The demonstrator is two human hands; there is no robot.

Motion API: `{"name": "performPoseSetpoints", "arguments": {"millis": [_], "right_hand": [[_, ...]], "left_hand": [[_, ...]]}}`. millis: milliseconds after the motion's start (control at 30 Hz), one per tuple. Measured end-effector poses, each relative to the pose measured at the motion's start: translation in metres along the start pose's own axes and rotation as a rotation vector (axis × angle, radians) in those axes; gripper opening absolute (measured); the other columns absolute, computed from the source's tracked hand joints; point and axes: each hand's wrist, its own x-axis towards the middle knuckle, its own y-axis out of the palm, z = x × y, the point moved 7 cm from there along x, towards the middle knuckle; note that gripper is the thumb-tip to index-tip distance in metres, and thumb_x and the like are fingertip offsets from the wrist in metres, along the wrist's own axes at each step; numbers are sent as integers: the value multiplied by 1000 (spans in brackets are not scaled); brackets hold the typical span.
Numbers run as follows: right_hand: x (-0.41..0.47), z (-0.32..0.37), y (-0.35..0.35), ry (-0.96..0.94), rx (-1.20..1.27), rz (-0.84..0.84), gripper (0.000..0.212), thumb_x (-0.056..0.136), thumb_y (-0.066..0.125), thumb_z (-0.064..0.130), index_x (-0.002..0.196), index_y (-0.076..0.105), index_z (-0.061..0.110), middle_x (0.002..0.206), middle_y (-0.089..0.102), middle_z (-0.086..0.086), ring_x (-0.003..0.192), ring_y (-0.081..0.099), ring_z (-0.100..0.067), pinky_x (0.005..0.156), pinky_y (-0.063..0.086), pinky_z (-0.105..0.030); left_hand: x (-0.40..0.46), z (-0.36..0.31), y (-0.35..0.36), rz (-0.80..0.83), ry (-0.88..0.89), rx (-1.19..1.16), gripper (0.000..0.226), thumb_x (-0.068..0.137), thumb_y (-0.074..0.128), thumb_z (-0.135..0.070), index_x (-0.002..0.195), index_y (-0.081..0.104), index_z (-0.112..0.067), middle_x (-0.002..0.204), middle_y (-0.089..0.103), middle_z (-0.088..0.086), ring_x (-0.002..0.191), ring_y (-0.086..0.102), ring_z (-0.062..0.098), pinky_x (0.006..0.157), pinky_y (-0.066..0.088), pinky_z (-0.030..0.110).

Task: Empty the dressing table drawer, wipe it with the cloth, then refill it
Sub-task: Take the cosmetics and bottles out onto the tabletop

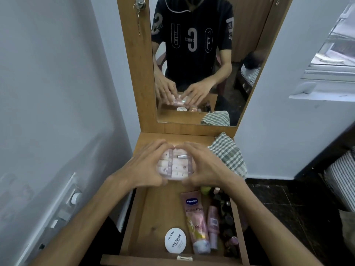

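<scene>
Wooden drawer [138, 217] (L half bare)

You are in a home bedroom. A wooden dressing table [153, 139] with a mirror [192, 73] faces you. Its open drawer [159, 217] holds cosmetics.

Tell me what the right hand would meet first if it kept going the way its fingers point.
The right hand points forward and inward, so its fingertips would likely meet the left hand's fingertips almost at once above the clear pack of pale pink tubes; beyond them lies the wooden mirror frame.
</scene>
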Motion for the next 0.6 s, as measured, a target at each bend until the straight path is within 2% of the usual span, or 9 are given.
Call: {"name": "performPoseSetpoints", "arguments": {"millis": [133, 200, 267, 367, 467, 533, 600], "right_hand": [[33, -32, -7, 96, -47, 30, 95, 67, 90, 44, 149, 44, 27, 145, 56, 1, 127, 52, -17, 97, 36, -25], [44, -46, -5, 130, -66, 67, 94, 69, 90, 42, 149, 44, 26, 147, 54, 0, 128, 51, -20, 94, 33, -25], [51, -57, -2, 152, -58, 84, 90, 72, 88, 42, 149, 44, 27, 149, 53, 0, 132, 49, -21, 98, 34, -28], [53, -67, -3, 188, -44, 73, 82, 79, 82, 45, 150, 45, 27, 157, 45, -2, 143, 41, -24, 114, 31, -36], [48, -76, -6, 208, -100, 30, 83, 82, 79, 48, 154, 42, 29, 168, 30, -5, 155, 24, -24, 126, 15, -42], [44, -76, -11, 176, -97, -38, 80, 80, 80, 51, 150, 47, 30, 161, 40, -1, 150, 31, -21, 122, 19, -41], [42, -74, -14, 144, -113, -105, 69, 80, 79, 48, 142, 56, 30, 149, 53, 4, 140, 43, -19, 116, 27, -40]], "left_hand": [[48, 17, 13, 53, -65, -95, 90, 62, 83, -39, 142, 43, -28, 141, 40, -13, 128, 36, 6, 107, 41, 35], [65, 27, 22, 75, -95, -106, 88, 63, 82, -38, 142, 43, -29, 147, 38, -12, 136, 34, 9, 111, 39, 35], [75, 36, 30, 54, -123, -116, 86, 67, 82, -34, 143, 45, -27, 155, 34, -10, 144, 30, 11, 112, 32, 29], [76, 47, 35, -26, -170, -161, 85, 70, 82, -35, 146, 46, -27, 162, 26, -10, 150, 25, 13, 118, 29, 29], [67, 52, 34, -120, -190, -165, 81, 73, 82, -36, 145, 47, -23, 152, 34, -13, 136, 36, 8, 111, 34, 23], [61, 54, 33, -175, -211, -166, 76, 75, 83, -35, 142, 50, -21, 139, 43, -12, 122, 44, 6, 100, 41, 23], [58, 56, 35, -208, -250, -191, 71, 76, 84, -33, 139, 53, -21, 133, 49, -9, 117, 50, 10, 93, 41, 22]]}}
